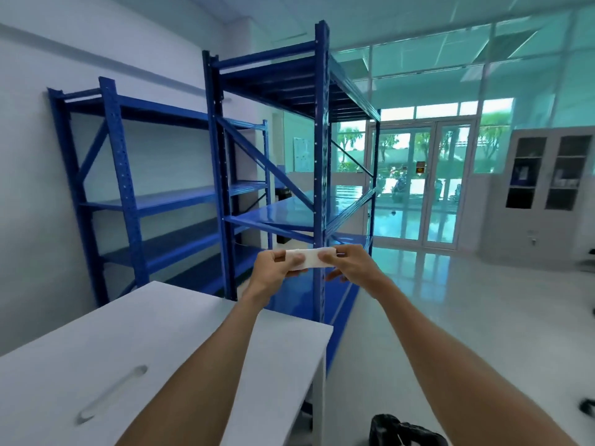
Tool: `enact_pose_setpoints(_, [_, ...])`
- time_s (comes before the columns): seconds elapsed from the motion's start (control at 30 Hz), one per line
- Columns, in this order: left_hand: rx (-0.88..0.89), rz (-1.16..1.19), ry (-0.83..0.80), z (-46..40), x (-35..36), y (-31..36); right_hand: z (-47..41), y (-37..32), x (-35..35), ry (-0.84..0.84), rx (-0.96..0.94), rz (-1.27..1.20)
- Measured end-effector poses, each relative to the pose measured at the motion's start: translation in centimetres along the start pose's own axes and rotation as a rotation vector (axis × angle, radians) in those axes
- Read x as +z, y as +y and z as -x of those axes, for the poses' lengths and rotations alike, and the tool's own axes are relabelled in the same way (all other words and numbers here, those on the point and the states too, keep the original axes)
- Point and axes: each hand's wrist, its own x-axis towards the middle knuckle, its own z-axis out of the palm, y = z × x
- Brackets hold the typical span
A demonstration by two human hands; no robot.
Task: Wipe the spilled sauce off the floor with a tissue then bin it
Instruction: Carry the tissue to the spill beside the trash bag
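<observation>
Bare forearms reach forward over a white, smooth counter (96, 349); left hand (273, 268) and right hand (351, 265) each pinch one end of the tissue (310, 258), held level in the air between them; tissue white, soft, folded into a narrow strip; blue metal shelves (267, 162) behind, perforated uprights; floor (434, 300) pale, glossy.

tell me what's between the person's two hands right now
In the head view, a folded white tissue spans the gap between the left hand and the right hand, pinched at each end and held up in front of the blue metal shelving rack.
</observation>
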Motion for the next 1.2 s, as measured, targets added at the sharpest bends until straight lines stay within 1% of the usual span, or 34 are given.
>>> enact_pose_setpoints(0.03, [-0.007, 0.025, -0.043, -0.4, 3.6, 0.2, 1.1, 1.0, -3.2, 0.044, 0.014, 0.021])
enact_pose_setpoints(0.1, [-0.003, 0.040, -0.061, -0.6, 6.2, 0.2, 1.9, 1.6, -5.5, 0.064, 0.030, 0.049])
enact_pose_setpoints(0.27, [0.004, 0.056, -0.211, -0.7, 18.7, 1.2, 7.4, 5.3, -16.5, 0.206, 0.108, 0.078])
enact_pose_setpoints(0.43, [0.027, 0.075, -0.304, 0.1, 26.9, 1.2, 11.5, 7.5, -23.3, 0.296, 0.145, 0.113])
enact_pose_setpoints(0.53, [0.006, 0.092, -0.352, 0.5, 30.7, 1.0, 13.7, 8.4, -26.5, 0.324, 0.168, 0.117])
enact_pose_setpoints(0.67, [0.009, 0.085, -0.399, 0.3, 34.0, 0.8, 14.7, 9.8, -29.0, 0.355, 0.206, 0.100])
enact_pose_setpoints(0.83, [0.001, 0.082, -0.433, -0.9, 35.7, 0.2, 14.3, 11.2, -30.4, 0.409, 0.232, 0.073])
enact_pose_setpoints(0.97, [-0.007, 0.105, -0.424, -1.8, 36.3, -0.5, 13.9, 12.0, -30.3, 0.393, 0.263, 0.045])
enact_pose_setpoints(1.07, [0.009, 0.072, -0.436, -2.3, 36.3, -1.4, 13.3, 12.5, -30.0, 0.414, 0.272, 0.029])
enact_pose_setpoints(1.2, [0.031, 0.031, -0.446, -2.7, 35.8, -2.9, 12.8, 13.6, -28.9, 0.387, 0.281, -0.001])
